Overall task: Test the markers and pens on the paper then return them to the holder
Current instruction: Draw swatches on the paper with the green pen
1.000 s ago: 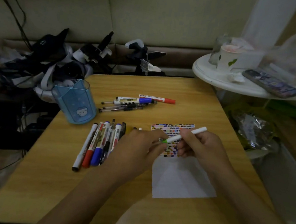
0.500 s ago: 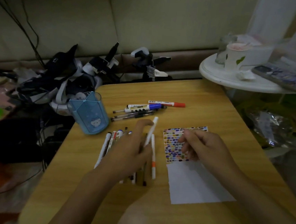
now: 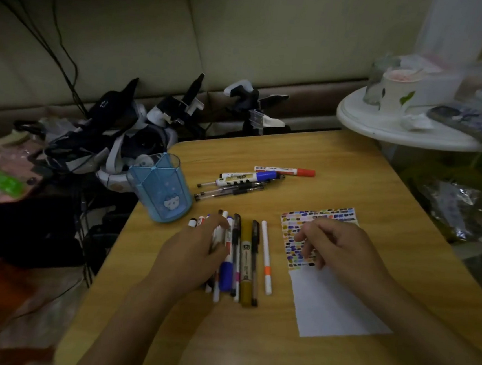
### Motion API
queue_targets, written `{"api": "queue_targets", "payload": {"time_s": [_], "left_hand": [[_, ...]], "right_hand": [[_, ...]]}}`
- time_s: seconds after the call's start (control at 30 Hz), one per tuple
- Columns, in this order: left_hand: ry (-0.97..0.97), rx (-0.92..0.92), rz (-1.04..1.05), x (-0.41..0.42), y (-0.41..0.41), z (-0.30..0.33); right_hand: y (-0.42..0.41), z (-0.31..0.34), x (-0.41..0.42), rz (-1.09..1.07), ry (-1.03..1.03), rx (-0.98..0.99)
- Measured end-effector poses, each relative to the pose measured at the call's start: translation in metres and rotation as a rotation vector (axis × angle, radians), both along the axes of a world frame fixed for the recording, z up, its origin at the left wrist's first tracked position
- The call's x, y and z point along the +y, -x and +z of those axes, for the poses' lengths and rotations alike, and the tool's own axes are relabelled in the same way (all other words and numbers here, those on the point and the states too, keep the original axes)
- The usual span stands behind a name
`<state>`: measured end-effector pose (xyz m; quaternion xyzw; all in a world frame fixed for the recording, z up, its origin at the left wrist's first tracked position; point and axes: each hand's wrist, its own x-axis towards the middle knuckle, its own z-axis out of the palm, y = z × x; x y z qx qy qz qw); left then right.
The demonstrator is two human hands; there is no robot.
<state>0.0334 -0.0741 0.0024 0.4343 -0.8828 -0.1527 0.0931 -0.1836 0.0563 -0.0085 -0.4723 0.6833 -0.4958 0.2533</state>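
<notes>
Left hand point(image 3: 194, 254) rests, fingers loosely spread, on the pen row point(image 3: 244, 259) at frame centre. Right hand point(image 3: 336, 247), loosely curled and holding nothing, rests on the paper point(image 3: 337, 303). The blue holder point(image 3: 161, 188) stands upper left on the worktop point(image 3: 324, 161).

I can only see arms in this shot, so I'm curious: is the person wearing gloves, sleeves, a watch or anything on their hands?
No. The left hand and right hand are bare, without gloves, and both forearms show uncovered to the frame's edge. No watch or bracelet shows; the dim light hides finer details.
</notes>
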Motion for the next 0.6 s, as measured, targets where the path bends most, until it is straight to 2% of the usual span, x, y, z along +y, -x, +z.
{"api": "queue_targets", "payload": {"time_s": [0.37,0.6], "left_hand": [[0.0,0.058,0.0,-0.006,0.002,0.008],[0.145,0.194,0.017,-0.036,0.016,0.008]], "right_hand": [[0.0,0.0,-0.001,-0.005,-0.02,-0.007],[-0.001,-0.002,0.004,0.015,0.002,-0.002]]}}
